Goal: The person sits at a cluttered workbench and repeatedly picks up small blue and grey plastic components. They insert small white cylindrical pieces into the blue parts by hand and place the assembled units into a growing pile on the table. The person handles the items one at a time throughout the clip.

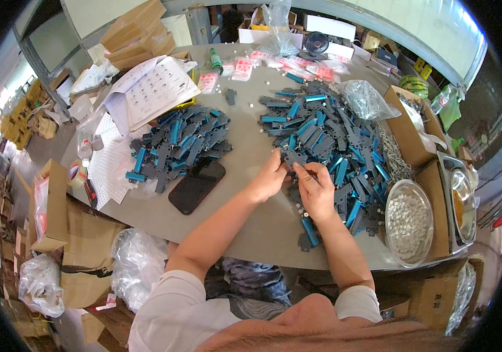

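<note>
Both my hands meet over the table at the near left edge of a large pile of black and blue plastic parts (333, 135). Between my left hand (268, 178) and my right hand (316, 190) is a dark flat plastic part (291, 156), pinched by the fingertips of both. Its far end merges with the pile behind it, so its full shape is hard to tell. My right thumb and fingers are bent close to the part's near end; anything small between them is hidden. A second, smaller pile of similar parts (183, 141) lies to the left.
A phone (197, 186) lies left of my left forearm. On the right are a steel bowl of small white pieces (408, 223), silvery metal pieces (396, 155) and an open carton (418, 132). Farther back are small red-and-white bags (243, 68), a green bottle (216, 61) and a fan (316, 43).
</note>
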`<state>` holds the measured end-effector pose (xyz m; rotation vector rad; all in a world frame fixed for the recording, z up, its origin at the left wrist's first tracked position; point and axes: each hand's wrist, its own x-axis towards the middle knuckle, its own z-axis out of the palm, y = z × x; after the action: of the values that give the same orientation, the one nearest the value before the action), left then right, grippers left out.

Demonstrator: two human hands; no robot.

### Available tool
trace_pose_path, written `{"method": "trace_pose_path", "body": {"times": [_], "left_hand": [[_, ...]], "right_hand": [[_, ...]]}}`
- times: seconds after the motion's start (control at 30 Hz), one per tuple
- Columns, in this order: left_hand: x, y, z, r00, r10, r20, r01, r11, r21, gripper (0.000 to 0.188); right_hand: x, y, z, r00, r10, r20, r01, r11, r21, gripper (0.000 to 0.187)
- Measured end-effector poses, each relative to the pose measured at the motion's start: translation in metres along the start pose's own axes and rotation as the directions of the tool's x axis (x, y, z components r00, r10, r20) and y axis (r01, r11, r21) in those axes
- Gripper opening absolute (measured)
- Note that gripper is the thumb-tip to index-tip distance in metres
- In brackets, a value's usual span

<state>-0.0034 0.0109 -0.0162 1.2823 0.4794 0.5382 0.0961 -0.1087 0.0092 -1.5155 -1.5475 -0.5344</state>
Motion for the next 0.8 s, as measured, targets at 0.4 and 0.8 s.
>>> {"method": "trace_pose_path", "body": {"times": [0.4, 0.8], "left_hand": [[-0.014, 0.022, 0.002, 0.966, 0.041, 0.255, 0.082, 0.886, -0.456, 0.045], [-0.012, 0.026, 0.005, 0.965, 0.228, 0.133, -0.116, 0.821, -0.560, 0.024]], "right_hand": [[0.005, -0.002, -0.001, 0.994, -0.110, 0.011, 0.109, 0.991, 0.073, 0.043], [0.007, -0.009, -0.004, 0.931, 0.329, 0.159, -0.360, 0.901, 0.243, 0.023]]}}
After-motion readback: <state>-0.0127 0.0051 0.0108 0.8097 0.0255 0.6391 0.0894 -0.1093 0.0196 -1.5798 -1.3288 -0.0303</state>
